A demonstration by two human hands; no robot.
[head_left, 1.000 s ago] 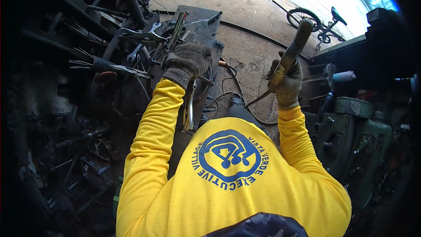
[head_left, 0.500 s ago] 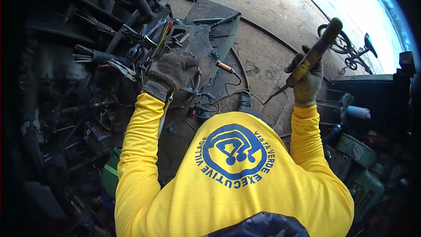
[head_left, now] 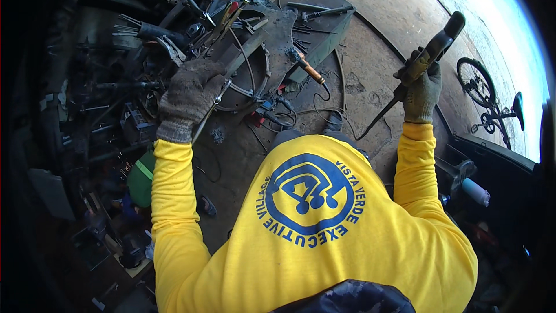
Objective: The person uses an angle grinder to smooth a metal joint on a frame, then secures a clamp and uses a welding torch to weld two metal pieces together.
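Observation:
My left hand (head_left: 188,99), in a dirty knitted glove, is curled at the left end of a cluttered metal bench (head_left: 278,29). A flat grey metal bar (head_left: 246,52) slants away from beside its fingers. Whether those fingers grip the bar is hidden. Below the glove, a thin metal rod (head_left: 207,117) hangs at the bench edge. My gloved right hand (head_left: 422,94) is raised and wrapped round a long tool (head_left: 428,61). This tool has a thick, worn brown-and-black upper part and a dark end tapering down left; I cannot make out its exact kind.
Pliers (head_left: 231,13) and other hand tools crowd the bench. A copper-coloured handle (head_left: 311,71) with a cable lies at its right edge. Sparks (head_left: 124,167) show left, near a rounded green thing (head_left: 141,179). At right are a bicycle (head_left: 489,101) and a pale bottle (head_left: 476,192).
My left hand has shifted left, uncovering the grey bar and part of the bench. The right hand still holds the long tool, now slightly farther right. The view has also shifted.

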